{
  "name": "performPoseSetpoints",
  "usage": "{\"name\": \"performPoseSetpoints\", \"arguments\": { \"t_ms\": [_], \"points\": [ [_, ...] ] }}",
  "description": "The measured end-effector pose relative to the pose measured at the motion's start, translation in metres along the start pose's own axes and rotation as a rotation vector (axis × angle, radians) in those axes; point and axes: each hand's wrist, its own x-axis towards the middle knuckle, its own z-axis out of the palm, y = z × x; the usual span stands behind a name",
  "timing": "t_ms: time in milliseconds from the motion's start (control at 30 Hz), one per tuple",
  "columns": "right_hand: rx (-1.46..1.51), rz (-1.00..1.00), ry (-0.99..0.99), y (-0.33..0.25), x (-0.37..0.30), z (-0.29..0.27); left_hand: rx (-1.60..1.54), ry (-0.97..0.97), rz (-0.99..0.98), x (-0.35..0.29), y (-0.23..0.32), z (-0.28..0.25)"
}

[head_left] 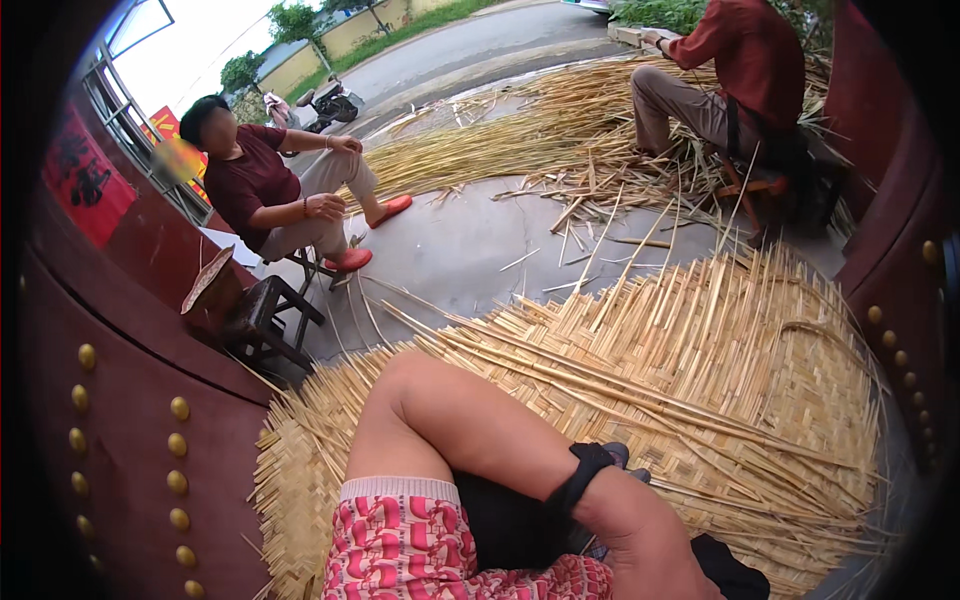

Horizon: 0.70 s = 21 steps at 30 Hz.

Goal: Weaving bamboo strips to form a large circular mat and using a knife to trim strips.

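Observation:
My left arm comes in from a pink patterned short sleeve, bends at the elbow and crosses toward the right. A dark band (583, 474) circles the wrist. Beyond it, my left hand (645, 540) is low at the picture's lower edge, above the woven mat; its fingers are hidden, so I cannot see whether it holds anything. Of my right hand nothing can be made out. The large straw-coloured mat (800, 390) spreads in front of me, its far edge ending in loose strips. Several long strips (600, 385) lie diagonally across it. Dark shoe tips (620, 458) show beside my wrist.
Loose reeds (480, 145) lie piled beyond the mat. A person in dark red (255, 180) sits at the left, near a dark wooden stool (270, 315); another person (745, 70) sits at the far right. Studded red doors (130, 450) flank me. A scooter (325, 105) stands outside.

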Motion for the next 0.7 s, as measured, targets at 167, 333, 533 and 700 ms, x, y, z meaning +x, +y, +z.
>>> {"name": "performPoseSetpoints", "arguments": {
  "t_ms": [167,333,533,700],
  "points": [
    [1.128,0.178,-0.331,0.022,0.004,-0.017,-0.062,-0.054,-0.014,0.006,0.003,-0.001],
    [1.225,0.251,-0.139,0.034,-0.007,-0.024,-0.047,-0.004,0.051,0.009,-0.005,0.002],
    [1.000,0.391,-0.240,0.090,0.007,-0.072,0.177,-0.094,-0.044,0.010,0.010,0.001],
    [0.729,0.303,-0.284,0.094,0.018,-0.009,0.216,-0.123,-0.077,0.013,0.019,0.003]
  ]
}}
